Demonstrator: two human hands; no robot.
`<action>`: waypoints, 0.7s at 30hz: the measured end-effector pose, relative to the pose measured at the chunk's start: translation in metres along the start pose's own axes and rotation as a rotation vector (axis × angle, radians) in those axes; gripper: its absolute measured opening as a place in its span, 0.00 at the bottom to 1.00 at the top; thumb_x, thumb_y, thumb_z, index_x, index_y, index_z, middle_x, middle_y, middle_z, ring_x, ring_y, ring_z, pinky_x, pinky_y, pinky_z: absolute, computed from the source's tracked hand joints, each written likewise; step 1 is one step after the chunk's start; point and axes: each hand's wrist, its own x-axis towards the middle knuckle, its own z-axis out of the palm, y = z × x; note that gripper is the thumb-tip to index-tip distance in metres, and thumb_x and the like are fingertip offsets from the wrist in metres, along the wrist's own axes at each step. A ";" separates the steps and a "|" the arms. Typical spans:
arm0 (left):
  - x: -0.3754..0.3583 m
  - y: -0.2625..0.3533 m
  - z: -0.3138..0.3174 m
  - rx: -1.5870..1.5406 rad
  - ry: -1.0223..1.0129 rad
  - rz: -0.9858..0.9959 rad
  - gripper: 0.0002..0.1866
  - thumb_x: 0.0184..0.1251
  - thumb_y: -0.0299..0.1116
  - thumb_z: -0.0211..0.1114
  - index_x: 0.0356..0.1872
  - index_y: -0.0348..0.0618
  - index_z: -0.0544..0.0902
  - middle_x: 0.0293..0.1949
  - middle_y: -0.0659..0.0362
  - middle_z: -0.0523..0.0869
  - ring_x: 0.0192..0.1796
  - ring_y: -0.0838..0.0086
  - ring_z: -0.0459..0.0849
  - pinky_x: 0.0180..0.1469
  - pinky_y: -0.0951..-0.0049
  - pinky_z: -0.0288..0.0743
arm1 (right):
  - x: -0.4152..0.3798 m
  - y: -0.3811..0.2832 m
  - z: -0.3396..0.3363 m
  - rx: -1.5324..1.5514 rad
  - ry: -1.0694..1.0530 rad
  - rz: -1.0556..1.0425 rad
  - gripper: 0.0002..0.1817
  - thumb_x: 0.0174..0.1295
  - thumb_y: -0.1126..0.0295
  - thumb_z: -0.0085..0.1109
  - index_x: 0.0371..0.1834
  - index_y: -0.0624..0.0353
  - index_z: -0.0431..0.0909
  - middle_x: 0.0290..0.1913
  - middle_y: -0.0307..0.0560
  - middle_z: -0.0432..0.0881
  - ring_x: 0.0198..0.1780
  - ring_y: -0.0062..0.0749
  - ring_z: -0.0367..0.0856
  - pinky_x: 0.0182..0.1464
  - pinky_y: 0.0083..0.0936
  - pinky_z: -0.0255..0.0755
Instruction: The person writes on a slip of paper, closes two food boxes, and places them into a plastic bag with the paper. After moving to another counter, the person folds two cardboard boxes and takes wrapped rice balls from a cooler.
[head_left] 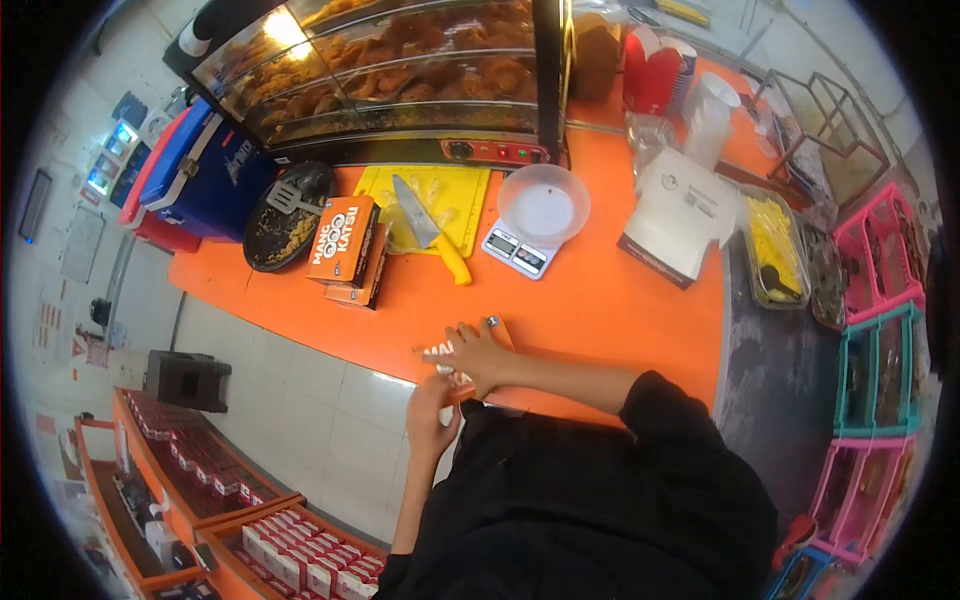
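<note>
An orange takeout box with white lettering [497, 328] lies at the front edge of the orange table, mostly covered by my hands. My right hand [478, 358] rests across its top with fingers spread. At the box's near left corner, my left hand [430, 418] has its fingers bent around the edge, partly hidden. Farther back, two similar boxes are stacked, the upper box [340, 240] reading "MANG KATSU". Beside the stack, a yellow-handled knife [428, 228] lies on a yellow cutting board [470, 185].
A clear bowl [545, 203] sits on a kitchen scale [517, 250]. A black pan [268, 240] holds a slotted spatula. Behind is a glass food warmer [400, 85] with fried food. A white box [683, 210] and a tub of yellow shreds [773, 245] stand to the right.
</note>
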 end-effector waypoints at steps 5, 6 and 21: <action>-0.002 -0.004 0.005 -0.630 0.321 -0.413 0.39 0.48 0.35 0.68 0.61 0.36 0.59 0.57 0.52 0.68 0.60 0.62 0.68 0.62 0.62 0.59 | -0.048 -0.026 -0.012 0.799 0.413 0.138 0.55 0.35 0.63 0.69 0.70 0.48 0.45 0.58 0.61 0.59 0.60 0.52 0.60 0.55 0.45 0.58; -0.003 -0.011 0.005 -0.924 0.073 -0.584 0.38 0.48 0.35 0.68 0.61 0.37 0.60 0.56 0.54 0.70 0.59 0.63 0.69 0.61 0.64 0.62 | -0.059 -0.030 -0.021 1.100 0.516 0.043 0.55 0.38 0.64 0.68 0.71 0.51 0.43 0.60 0.62 0.56 0.62 0.48 0.59 0.57 0.38 0.58; 0.201 0.000 0.078 -0.871 -0.599 -0.323 0.42 0.58 0.56 0.57 0.64 0.34 0.57 0.61 0.50 0.67 0.63 0.61 0.66 0.64 0.65 0.58 | -0.243 0.166 -0.039 0.927 0.792 0.553 0.24 0.55 0.65 0.61 0.53 0.64 0.71 0.47 0.52 0.79 0.50 0.35 0.77 0.52 0.32 0.70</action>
